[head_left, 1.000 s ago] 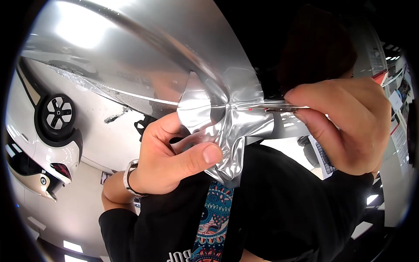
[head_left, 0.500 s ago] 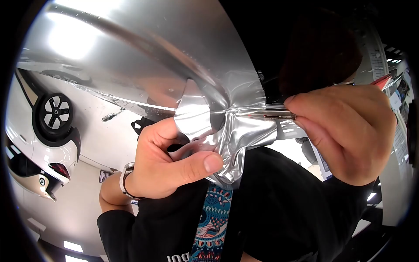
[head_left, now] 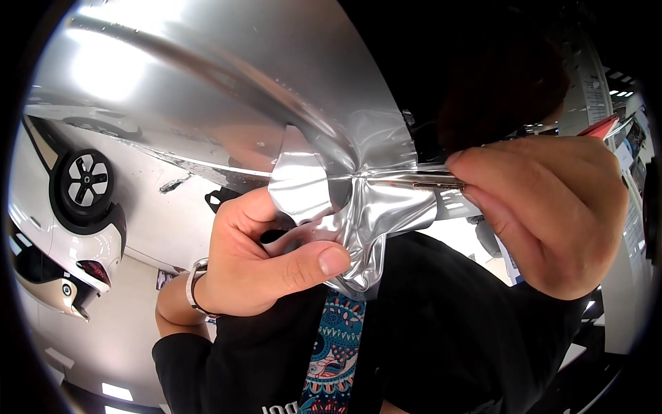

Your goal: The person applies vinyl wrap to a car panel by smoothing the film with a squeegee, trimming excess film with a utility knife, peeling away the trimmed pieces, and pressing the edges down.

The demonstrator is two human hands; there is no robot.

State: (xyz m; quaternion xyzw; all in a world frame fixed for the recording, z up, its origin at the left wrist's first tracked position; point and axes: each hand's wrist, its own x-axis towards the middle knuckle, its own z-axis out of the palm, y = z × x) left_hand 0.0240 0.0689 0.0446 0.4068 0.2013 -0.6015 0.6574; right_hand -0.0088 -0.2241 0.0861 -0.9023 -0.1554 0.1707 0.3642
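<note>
Between thumb and bent fingers of the left hand (head_left: 241,265), gap nearly closed: crumpled silver film (head_left: 403,207), pinched. To their right, the right hand (head_left: 552,207) pinches a slim metallic tool (head_left: 439,185). Beyond the fingertips, glossy silver panel (head_left: 227,76); farther left, white car (head_left: 65,238).

We take this for a car workshop, though a showroom is possible: a pale car (head_left: 41,196) with a black-and-white wheel (head_left: 86,178) stands to one side, rectangular ceiling lights (head_left: 117,392) shine, and crumpled silver film (head_left: 396,207) bunches beside a glossy, curved panel (head_left: 276,48) resembling bodywork.
</note>
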